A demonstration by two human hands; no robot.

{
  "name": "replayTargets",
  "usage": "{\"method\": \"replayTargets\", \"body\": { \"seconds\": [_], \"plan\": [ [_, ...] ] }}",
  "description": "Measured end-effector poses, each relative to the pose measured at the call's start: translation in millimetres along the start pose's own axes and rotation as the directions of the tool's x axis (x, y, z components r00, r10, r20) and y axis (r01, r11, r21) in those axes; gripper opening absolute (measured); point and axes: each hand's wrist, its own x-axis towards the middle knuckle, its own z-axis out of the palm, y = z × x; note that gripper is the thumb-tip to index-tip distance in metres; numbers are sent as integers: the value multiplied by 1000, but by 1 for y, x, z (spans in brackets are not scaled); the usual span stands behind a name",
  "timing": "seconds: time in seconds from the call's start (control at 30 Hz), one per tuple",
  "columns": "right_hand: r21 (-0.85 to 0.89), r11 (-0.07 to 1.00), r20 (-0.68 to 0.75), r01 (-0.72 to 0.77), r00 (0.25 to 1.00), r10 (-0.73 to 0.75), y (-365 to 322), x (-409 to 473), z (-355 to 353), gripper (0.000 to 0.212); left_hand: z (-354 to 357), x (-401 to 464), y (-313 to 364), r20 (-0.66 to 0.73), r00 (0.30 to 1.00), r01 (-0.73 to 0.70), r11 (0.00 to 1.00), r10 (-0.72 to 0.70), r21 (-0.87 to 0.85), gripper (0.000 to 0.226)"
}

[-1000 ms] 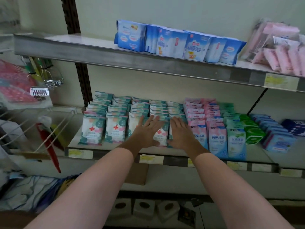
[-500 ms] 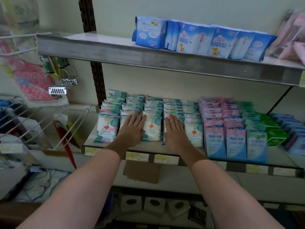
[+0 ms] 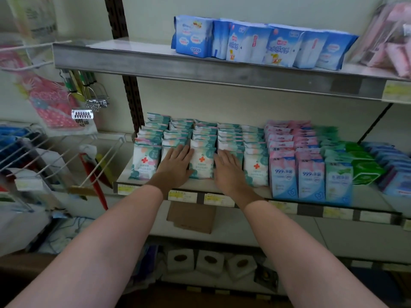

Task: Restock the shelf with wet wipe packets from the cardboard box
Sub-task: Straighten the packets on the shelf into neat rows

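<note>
Several rows of teal-and-white wet wipe packets (image 3: 202,162) with a red cross stand upright on the middle shelf (image 3: 200,187). My left hand (image 3: 175,166) lies flat with straight fingers against the front packet of the second row from the left. My right hand (image 3: 229,168) presses flat on the front packet of the fourth row. The row between my hands shows its front packet in full. A piece of brown cardboard (image 3: 192,216) hangs just below the shelf edge; I cannot tell if it is the box.
Blue-and-pink packets (image 3: 297,176) and green packs (image 3: 364,167) fill the shelf to the right. Blue packs (image 3: 255,44) sit on the top shelf (image 3: 200,70). A wire rack (image 3: 51,156) with hanging goods stands at the left. White boxes (image 3: 210,262) lie on the bottom shelf.
Both hands slid left along the front of the teal rows and now rest one row apart. The view also shifted left and slightly closer.
</note>
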Motion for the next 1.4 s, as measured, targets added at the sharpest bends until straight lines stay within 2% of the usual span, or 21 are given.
{"method": "replayTargets", "body": {
  "seconds": [0.13,0.2,0.37,0.43,0.53,0.6,0.67,0.77,0.97,1.2,1.4],
  "plan": [
    [9,989,-11,147,989,-147,-9,-20,-1,48,-6,-31,17,-30,997,63,998,-64,-29,66],
    [20,982,-24,190,982,-189,-17,-29,-4,41,-11,-53,26,-50,991,116,989,-121,-97,61],
    [121,952,-14,280,960,-280,-55,-63,-1,33,-15,-123,44,-38,956,285,953,-290,-105,56],
    [166,931,29,324,942,-333,-73,-83,8,36,-10,-158,51,-40,927,365,920,-374,-141,52],
    [255,902,145,348,909,-392,-100,-117,26,39,8,-214,58,73,888,459,885,-454,-77,45],
    [310,883,221,353,876,-429,-119,-135,37,40,24,-250,59,83,867,498,863,-492,-82,44],
    [326,869,238,373,857,-457,-139,-151,51,37,38,-286,60,98,838,545,830,-537,-117,46],
    [364,843,290,396,812,-506,-172,-174,71,32,61,-338,59,167,788,611,787,-593,-87,46],
    [333,826,422,455,712,-562,-239,-212,116,38,102,-430,49,294,633,768,629,-716,-120,47],
    [312,790,503,528,613,-609,-320,-221,150,38,138,-483,16,360,508,861,478,-782,-174,45],
    [248,795,529,554,610,-590,-386,-205,169,39,167,-517,-33,367,403,912,334,-839,-237,44]
  ]
}}
